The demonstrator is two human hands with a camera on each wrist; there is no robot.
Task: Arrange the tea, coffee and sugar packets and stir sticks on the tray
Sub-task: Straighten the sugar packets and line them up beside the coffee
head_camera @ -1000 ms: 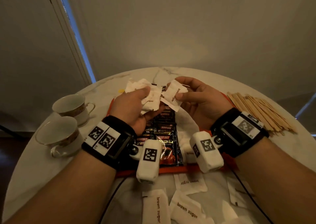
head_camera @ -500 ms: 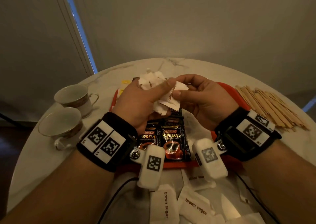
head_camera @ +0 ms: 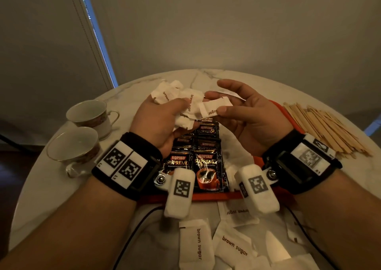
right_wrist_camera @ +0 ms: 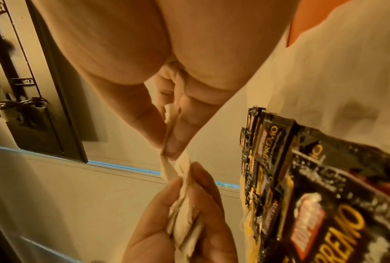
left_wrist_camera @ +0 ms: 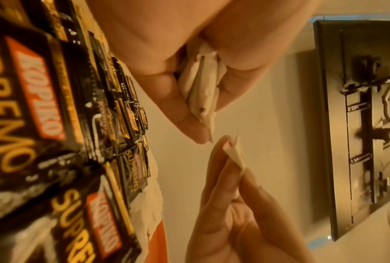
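I see a bunch of white brown-sugar packets (head_camera: 177, 102) gripped in my left hand (head_camera: 158, 123), and one more packet (head_camera: 214, 109) pinched in my right hand (head_camera: 247, 117), above the orange tray (head_camera: 216, 195). Black coffee packets (head_camera: 198, 158) overlap in rows on the tray. Loose sugar packets (head_camera: 195, 243) lie at 6 o'clock, wooden stir sticks (head_camera: 323, 129) piled at 3 o'clock on the worktop (head_camera: 47, 203).

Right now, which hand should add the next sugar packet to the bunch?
Probably the right hand. It pinches one single sugar packet right beside the bunch of sugar packets, which fills the left hand. The left hand looks too full to pick up anything else.
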